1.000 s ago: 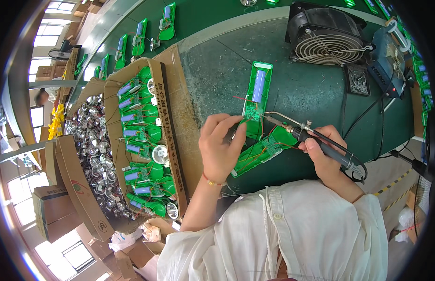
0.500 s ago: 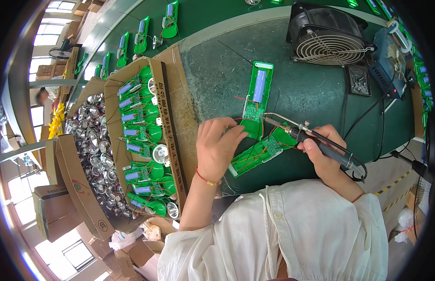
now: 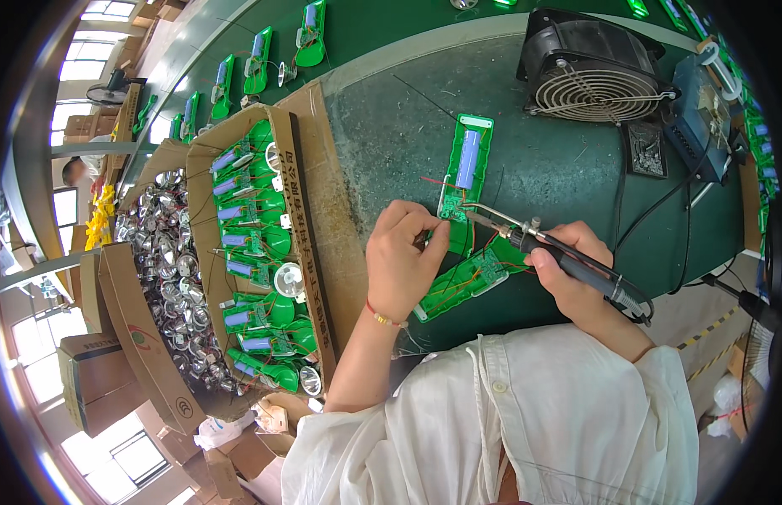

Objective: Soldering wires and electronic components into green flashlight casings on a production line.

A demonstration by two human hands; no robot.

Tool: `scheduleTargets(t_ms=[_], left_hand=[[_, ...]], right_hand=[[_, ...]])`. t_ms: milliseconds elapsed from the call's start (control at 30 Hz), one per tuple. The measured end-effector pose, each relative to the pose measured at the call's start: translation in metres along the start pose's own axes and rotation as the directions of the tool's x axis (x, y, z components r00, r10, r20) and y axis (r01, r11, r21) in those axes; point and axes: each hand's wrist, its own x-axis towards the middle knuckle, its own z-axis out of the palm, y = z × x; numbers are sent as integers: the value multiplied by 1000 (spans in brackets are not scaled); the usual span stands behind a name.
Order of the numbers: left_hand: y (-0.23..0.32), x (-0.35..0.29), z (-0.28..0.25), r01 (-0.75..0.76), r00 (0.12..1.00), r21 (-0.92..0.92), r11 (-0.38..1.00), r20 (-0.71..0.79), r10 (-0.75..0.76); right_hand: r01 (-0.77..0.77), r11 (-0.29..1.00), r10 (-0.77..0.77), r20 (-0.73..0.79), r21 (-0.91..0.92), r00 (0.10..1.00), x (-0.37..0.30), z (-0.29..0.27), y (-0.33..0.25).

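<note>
My right hand [image 3: 576, 268] grips a soldering iron [image 3: 605, 284] with a thin bent metal tube [image 3: 500, 213] fixed alongside. Its tip points at the small circuit board [image 3: 452, 204] in a green plastic housing [image 3: 485, 151]; whether it touches is too small to tell. A blue cylindrical battery [image 3: 468, 160] lies in that housing, with a red wire at the board. My left hand [image 3: 399, 261] is closed in a pinch beside the board; what the fingertips hold is hidden. Below, a second green housing [image 3: 445, 295] with board and wires lies slanted on the bench.
A black fan with a wire grille [image 3: 597, 93] stands at the far right, beside a blue soldering station [image 3: 689, 122]. At left, a cardboard box [image 3: 302, 219] holds several green assemblies; beyond it lies a heap of shiny reflectors [image 3: 168, 269]. More assemblies [image 3: 258, 63] sit at the back.
My left fingers have curled into a tighter pinch and the hand has shifted slightly right. The soldering iron has moved a little left, its tip further over the board.
</note>
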Motion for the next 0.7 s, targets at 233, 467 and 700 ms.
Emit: scheduleTargets(t_ms=[233, 467, 700], left_hand=[[0, 1, 5, 6, 1000, -3, 1000, -24, -6], [-4, 1, 7, 18, 999, -19, 1000, -37, -19], [-1, 3, 3, -5, 999, -25, 1000, -53, 4]], right_hand=[[12, 997, -9, -44, 72, 999, 2, 8, 5], [-10, 993, 16, -49, 118, 999, 4, 11, 7], [-48, 992, 60, -95, 117, 994, 0, 3, -3]])
